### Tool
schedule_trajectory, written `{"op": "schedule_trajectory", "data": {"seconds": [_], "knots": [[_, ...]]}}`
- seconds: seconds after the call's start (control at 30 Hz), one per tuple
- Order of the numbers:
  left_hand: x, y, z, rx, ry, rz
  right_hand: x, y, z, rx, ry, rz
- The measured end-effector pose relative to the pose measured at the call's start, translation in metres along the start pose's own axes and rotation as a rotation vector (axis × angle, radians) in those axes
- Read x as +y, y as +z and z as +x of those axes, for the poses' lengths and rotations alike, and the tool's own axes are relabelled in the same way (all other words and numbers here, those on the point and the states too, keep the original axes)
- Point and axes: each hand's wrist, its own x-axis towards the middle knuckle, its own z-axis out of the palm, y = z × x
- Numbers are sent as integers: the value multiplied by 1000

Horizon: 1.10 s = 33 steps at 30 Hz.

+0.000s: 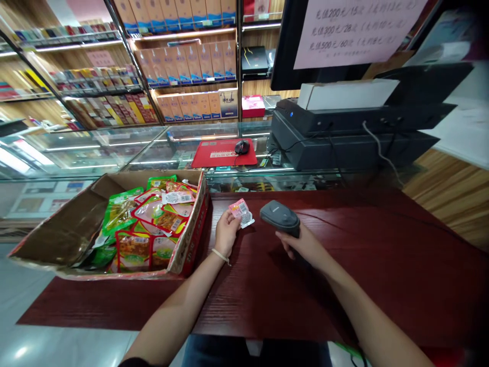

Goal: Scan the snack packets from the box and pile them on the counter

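My left hand (228, 230) is closed on a small pink-and-white snack packet (242, 212), its barcode side facing up, just over the dark red wooden counter (244, 300). In my right hand (300, 245) is a dark grey handheld barcode scanner (280, 216), its head turned toward the packet. A short gap separates scanner and packet. To the left of my left hand stands an open cardboard box (191, 239) with several green and red snack packets (162, 216) inside.
Beyond the counter is a glass display case (153, 148) bearing a red mouse pad (214, 153) and black mouse (242, 147). A monitor (284, 56) and dark cash-drawer unit (305, 137) stand at the back right, with trailing cables. Stocked shelves (191, 35) line the wall.
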Motion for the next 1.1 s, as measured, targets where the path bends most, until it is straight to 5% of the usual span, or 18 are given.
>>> {"op": "schedule_trajectory", "data": {"seconds": [0.37,0.67,0.9,1.1], "knots": [[5,7,-1,88,259,141,-10,7,8,169,-99,166],[115,24,-58,-20,455,112,-52,18,-6,182,-197,223],[200,-44,-46,131,672,292,-71,44,-9,77,-212,225],[218,-120,-1,275,653,526,-72,66,0,41,-215,228]]}}
